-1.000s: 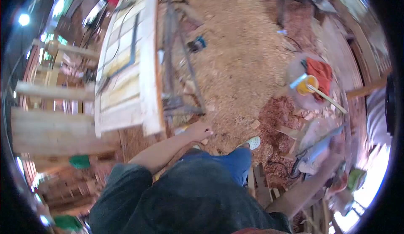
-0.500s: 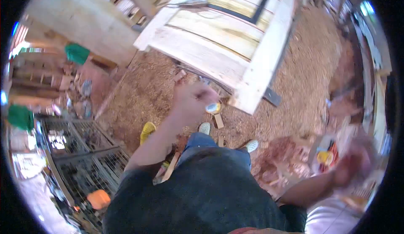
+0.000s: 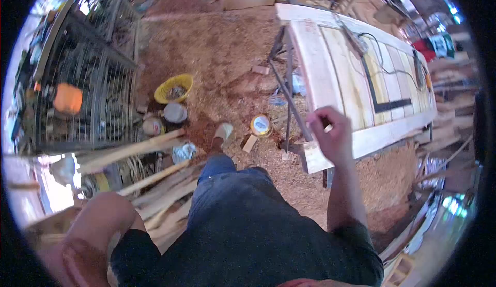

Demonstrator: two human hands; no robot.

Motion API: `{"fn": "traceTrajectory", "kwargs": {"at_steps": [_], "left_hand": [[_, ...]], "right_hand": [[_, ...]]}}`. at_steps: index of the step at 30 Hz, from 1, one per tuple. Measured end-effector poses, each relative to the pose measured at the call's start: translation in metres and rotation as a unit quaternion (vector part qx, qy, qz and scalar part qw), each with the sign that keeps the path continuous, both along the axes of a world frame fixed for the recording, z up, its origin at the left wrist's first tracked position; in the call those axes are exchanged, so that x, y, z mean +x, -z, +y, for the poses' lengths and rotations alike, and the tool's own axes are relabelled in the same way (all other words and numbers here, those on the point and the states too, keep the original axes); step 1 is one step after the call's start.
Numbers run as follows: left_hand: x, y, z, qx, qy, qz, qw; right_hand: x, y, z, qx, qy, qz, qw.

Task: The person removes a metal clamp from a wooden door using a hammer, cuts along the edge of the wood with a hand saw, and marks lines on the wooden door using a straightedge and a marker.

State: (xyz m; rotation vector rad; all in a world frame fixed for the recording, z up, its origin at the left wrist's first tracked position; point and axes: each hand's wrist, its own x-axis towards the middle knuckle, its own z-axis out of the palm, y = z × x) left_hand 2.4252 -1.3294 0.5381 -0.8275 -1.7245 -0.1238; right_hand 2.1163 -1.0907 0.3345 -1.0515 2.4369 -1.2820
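Note:
My right hand (image 3: pixel 330 134) is raised by the near corner of a pale wooden plank panel (image 3: pixel 338 88). Its fingers are curled, with thumb and forefinger bent into a ring. Whether anything small is between them I cannot make out, nor whether the hand touches the wood. On the panel lie a black L-shaped square (image 3: pixel 380 103) and a tool with a dark cord (image 3: pixel 354 39). At the lower left my left arm is bent back, and its hand is out of sight. A yellow round container with a pale top (image 3: pixel 261 125) is on the floor below the panel's corner.
Dark metal legs (image 3: pixel 289 85) support the panel. Shavings cover the floor (image 3: pixel 222 44). A yellow basket (image 3: pixel 174 88), a grey tub (image 3: pixel 175 113) and long timber strips (image 3: pixel 160 183) are leftward. A wire-mesh rack (image 3: pixel 93 70) and an orange container (image 3: pixel 68 98) stand farther left.
My view has turned, so the panel now appears at the right. My right hand has come from the lower right to the panel's corner. My left hand has gone out of view as that arm drew back.

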Motion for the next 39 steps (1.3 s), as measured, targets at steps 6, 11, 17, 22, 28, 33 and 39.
{"fn": "traceTrajectory", "kwargs": {"at_steps": [6, 11, 17, 22, 28, 33, 39], "left_hand": [[0.085, 0.000, 0.018, -0.005, -0.110, 0.061, 0.992], [0.133, 0.028, -0.030, 0.058, -0.111, 0.209, 0.970], [0.071, 0.223, -0.215, 0.471, -0.287, 0.042, 0.833], [-0.061, 0.309, -0.239, 0.538, -0.253, -0.397, 0.699], [-0.116, 0.287, -0.281, 0.343, -0.220, -0.619, 0.672], [-0.173, 0.291, -0.358, 0.439, -0.208, -0.592, 0.643], [-0.250, 0.327, -0.430, 0.475, -0.225, -0.578, 0.624]], "right_hand": [[0.017, -0.003, -0.053, -0.046, -0.058, -0.035, 0.997], [0.039, 0.006, -0.125, 0.040, -0.220, -0.036, 0.974], [0.065, 0.024, -0.239, 0.044, -0.359, -0.015, 0.932], [0.067, 0.015, -0.328, 0.048, -0.324, -0.160, 0.931], [0.020, 0.017, -0.380, 0.092, -0.274, -0.218, 0.932], [-0.026, 0.051, -0.392, -0.114, -0.126, -0.268, 0.948], [-0.115, 0.065, -0.421, -0.020, -0.086, -0.148, 0.985]]}}
